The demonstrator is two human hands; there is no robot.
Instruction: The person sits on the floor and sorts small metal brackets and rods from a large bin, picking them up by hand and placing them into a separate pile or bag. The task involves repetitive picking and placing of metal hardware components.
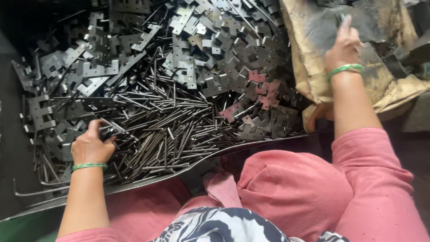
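Observation:
My left hand (92, 144), with a green bangle at the wrist, rests on a heap of thin metal rods (170, 125) and pinches a few of them between its fingertips. Flat grey metal hinge plates (215, 58) are piled behind and around the rods. My right hand (344, 45), also wearing a green bangle, reaches up to the far right over a dirty tan sack (309, 54); its fingers are stretched out and touch the dark stuff lying on the sack. What sits under its fingertips is blurred.
A curved metal tray edge (233, 148) bounds the pile on the near side. My lap in pink cloth (295, 188) lies right below it. Dark blocks (416, 49) stand at the far right beside the sack. A bent wire (27, 193) lies at the lower left.

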